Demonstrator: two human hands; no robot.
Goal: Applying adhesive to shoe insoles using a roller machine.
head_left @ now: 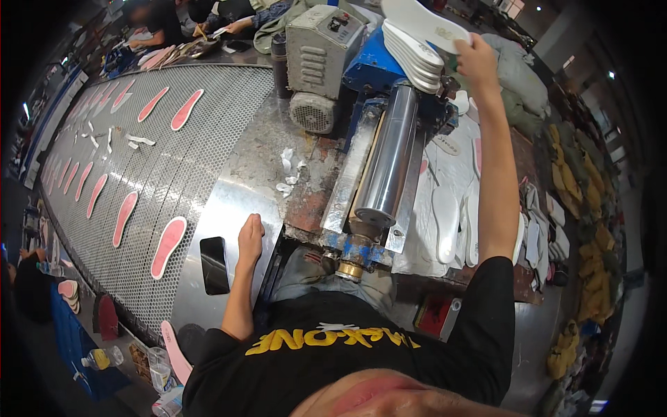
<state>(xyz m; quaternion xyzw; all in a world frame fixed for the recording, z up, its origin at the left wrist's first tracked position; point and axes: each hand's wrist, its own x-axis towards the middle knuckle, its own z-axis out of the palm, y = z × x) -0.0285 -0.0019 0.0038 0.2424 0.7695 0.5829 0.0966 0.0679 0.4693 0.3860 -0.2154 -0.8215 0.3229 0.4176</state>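
My right hand (478, 64) reaches far forward and grips the edge of a white insole (425, 22) between thumb and fingers. Just beneath that insole sits a stack of white insoles (415, 61), on the blue housing (372, 66) of a roller machine. The machine's shiny metal roller (390, 160) lies between my arms. Near the edge of a smooth metal plate (229, 201), my left hand (251, 235) is closed, and nothing shows in it. A dark phone (215, 265) lies on the plate beside my left forearm.
Red insoles with white rims (169, 247) lie in rows on a mesh conveyor (139, 167) at left. A grey motor box (321, 52) stands ahead. White insoles (445, 219) cover the bench right of the roller. Other people sit at the far left. Sacks (511, 83) stand at right.
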